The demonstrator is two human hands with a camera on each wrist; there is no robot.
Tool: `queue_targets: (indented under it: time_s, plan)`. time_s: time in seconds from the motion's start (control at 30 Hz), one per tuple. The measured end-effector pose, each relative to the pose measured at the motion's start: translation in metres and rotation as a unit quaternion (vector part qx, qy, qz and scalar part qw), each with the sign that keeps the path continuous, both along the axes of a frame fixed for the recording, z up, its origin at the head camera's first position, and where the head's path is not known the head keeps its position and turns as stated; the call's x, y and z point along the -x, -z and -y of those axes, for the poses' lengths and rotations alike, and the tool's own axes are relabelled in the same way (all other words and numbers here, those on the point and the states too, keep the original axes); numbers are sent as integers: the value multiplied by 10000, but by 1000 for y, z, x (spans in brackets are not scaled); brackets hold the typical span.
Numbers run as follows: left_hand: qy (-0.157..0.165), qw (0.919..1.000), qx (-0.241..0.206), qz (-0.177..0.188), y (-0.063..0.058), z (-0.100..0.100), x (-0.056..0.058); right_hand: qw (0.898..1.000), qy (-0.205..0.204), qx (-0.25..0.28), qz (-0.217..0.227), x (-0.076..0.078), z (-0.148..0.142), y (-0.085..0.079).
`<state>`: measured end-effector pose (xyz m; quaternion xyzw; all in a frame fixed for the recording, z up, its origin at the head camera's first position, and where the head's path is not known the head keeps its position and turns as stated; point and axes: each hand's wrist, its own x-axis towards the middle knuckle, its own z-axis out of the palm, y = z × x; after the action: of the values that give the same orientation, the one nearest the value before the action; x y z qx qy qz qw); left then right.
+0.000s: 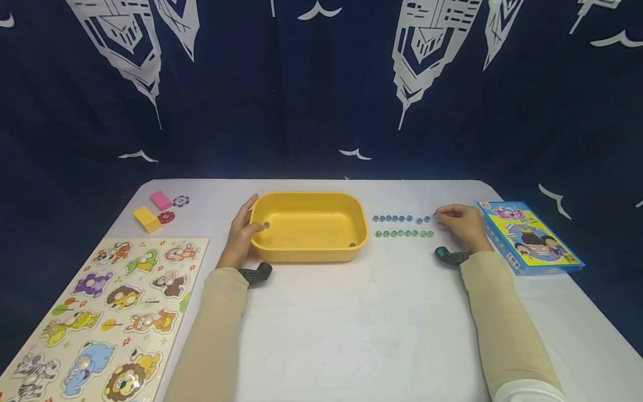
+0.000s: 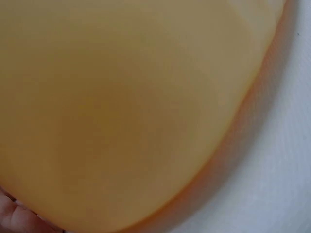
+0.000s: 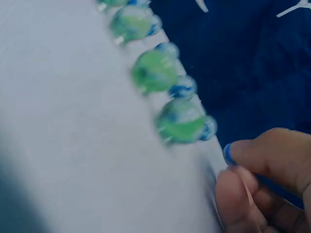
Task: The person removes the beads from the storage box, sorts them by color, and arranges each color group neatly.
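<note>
My left hand (image 1: 240, 237) grips the left end of a yellow plastic basin (image 1: 308, 255), its thumb over the rim. Inside that basin one small marble (image 1: 267, 225) lies by the thumb and another marble (image 1: 352, 244) near the right end. Between the fingertips of my right hand (image 1: 461, 224) a blue marble (image 3: 228, 153) is pinched, just past the right end of two rows. The back row holds several blue marbles (image 1: 395, 219); in front of it runs a row of several green marbles (image 1: 401, 234). The left wrist view is mostly filled by the basin's blurred wall (image 2: 121, 121).
A blue and yellow box (image 1: 532, 237) stands right of my right hand. An animal puzzle board (image 1: 108, 312) covers the table's left side. Behind it lie a yellow block (image 1: 147, 220), a pink block (image 1: 161, 200), a red chip (image 1: 166, 218) and a black-and-white chip (image 1: 181, 201).
</note>
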<state>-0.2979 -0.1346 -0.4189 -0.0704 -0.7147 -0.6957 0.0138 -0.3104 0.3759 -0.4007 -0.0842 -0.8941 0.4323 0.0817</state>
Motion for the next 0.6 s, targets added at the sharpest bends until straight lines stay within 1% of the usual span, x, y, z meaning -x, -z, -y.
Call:
queue_targets:
  time_s: [0.13, 0.2, 0.3, 0.37, 0.47, 0.6]
  plan:
    - [-57, 10000, 15, 54, 0, 0, 0, 9996, -35, -270, 111, 2, -1, 5]
    - [-79, 9999, 5, 86, 0, 0, -1, 9995, -76, -254, 169, 2, -1, 4]
    - [-70, 9999, -20, 93, 0, 0, 0, 9997, -106, -156, 175, 1, -2, -2]
    - [-64, 9999, -42, 93, 1, 0, 0, 9998, -153, -32, 96, 1, -1, -10]
    - [-49, 9999, -59, 79, 1, 0, 0, 9996, -277, 78, 48, -2, 9, -29]
    - [-60, 10000, -9, 69, -1, -1, 0, 9958, -893, 168, -114, -9, 31, -57]
